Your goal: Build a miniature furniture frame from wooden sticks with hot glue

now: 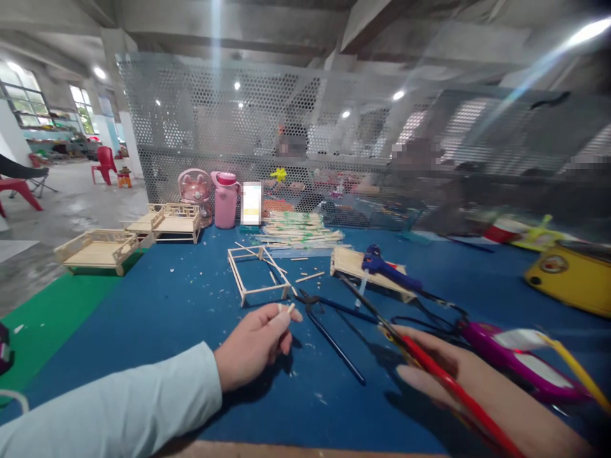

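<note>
- Right, left hand (255,343) is pinching a short stick (289,308).
- Right hand (458,381) is gripping red-handled cutters (429,366).
- Frame (258,273) is sitting half-built on the counter (181,305); finished beds (98,249) are waiting aside.

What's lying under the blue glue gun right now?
The blue glue gun rests on a flat panel of wooden sticks, which lies on the blue table mat. The panel's middle is covered by the gun, so that part cannot be seen.

Craft workshop in bare concrete hall: blue felt-covered worktable (181,305), perforated metal mesh partition (229,121), finished miniature wooden stick beds (98,249), pile of thin wooden sticks (298,230), blue glue gun (386,270), red plastic chairs (104,164).
</note>
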The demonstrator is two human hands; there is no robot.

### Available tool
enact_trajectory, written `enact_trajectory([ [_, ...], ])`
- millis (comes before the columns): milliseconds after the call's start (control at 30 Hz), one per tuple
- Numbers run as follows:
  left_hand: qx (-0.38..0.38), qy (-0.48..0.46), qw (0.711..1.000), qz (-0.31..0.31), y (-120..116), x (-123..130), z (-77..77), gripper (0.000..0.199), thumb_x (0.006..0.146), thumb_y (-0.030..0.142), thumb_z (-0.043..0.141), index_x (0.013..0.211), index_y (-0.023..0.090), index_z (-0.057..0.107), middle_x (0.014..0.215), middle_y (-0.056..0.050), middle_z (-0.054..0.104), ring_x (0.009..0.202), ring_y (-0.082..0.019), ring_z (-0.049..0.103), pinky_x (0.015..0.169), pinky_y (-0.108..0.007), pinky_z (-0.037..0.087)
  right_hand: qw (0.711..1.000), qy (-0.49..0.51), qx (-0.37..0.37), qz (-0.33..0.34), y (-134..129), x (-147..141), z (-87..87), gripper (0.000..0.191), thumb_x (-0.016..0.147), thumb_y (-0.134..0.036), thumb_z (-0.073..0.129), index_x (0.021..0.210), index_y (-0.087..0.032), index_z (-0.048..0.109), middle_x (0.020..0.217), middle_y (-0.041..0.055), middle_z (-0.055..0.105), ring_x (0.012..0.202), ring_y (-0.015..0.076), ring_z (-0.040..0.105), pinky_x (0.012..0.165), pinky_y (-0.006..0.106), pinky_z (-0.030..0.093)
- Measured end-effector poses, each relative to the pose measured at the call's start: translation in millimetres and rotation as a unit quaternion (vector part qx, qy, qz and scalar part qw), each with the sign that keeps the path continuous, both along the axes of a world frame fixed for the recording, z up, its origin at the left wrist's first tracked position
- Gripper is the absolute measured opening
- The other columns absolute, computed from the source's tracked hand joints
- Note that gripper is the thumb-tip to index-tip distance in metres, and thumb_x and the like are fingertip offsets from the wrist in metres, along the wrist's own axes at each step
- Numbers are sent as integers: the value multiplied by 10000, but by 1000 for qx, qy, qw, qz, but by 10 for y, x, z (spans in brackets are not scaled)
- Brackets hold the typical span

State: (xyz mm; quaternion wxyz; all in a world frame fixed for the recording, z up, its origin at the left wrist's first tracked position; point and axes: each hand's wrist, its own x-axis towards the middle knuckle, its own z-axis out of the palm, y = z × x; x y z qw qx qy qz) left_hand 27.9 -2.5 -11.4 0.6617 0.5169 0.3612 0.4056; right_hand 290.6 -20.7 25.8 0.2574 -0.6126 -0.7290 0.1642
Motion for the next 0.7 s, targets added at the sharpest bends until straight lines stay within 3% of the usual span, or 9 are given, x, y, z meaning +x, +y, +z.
enact_trajectory([
  [67, 21, 10, 1000, 15, -15, -2, 31, 436, 803, 548, 486, 921, 135, 559, 515, 72, 427, 395, -44, 278, 416, -204, 179, 999, 16, -18, 36, -41, -152, 39, 336, 709, -418, 625, 968, -216, 693, 748, 48, 736, 642, 249, 694, 568, 311, 578],
  [167, 56, 21, 998, 33, -33, -16, 75, 439, 793, 539, 520, 923, 122, 573, 548, 52, 468, 426, -47, 290, 438, -205, 205, 996, 39, 18, 72, -34, -415, 64, 459, 753, -417, 593, 1159, -204, 582, 958, 85, 712, 846, 260, 682, 746, 341, 563],
  [233, 88, 26, 995, 48, -38, -29, 101, 415, 794, 513, 539, 907, 116, 583, 560, 40, 482, 463, -54, 318, 469, -202, 239, 993, 45, 31, 102, -8, -588, 79, 479, 760, -417, 585, 1184, -201, 535, 1065, 104, 672, 953, 263, 648, 825, 359, 531],
  [400, 131, 25, 989, 67, -40, -65, 142, 322, 817, 450, 528, 757, 135, 565, 553, 48, 421, 522, -73, 370, 524, -201, 304, 982, 35, -17, 182, -3, -874, 114, 325, 733, -404, 595, 994, -217, 547, 866, 47, 638, 801, 224, 623, 708, 328, 529],
  [700, 171, 41, 982, 69, -75, -109, 134, 234, 842, 345, 505, 728, 144, 540, 571, 25, 489, 545, -92, 437, 558, -211, 351, 991, -10, -14, 134, -59, -1024, 87, 399, 671, -335, 690, 1007, -190, 529, 903, 45, 553, 792, 201, 552, 748, 356, 464],
])
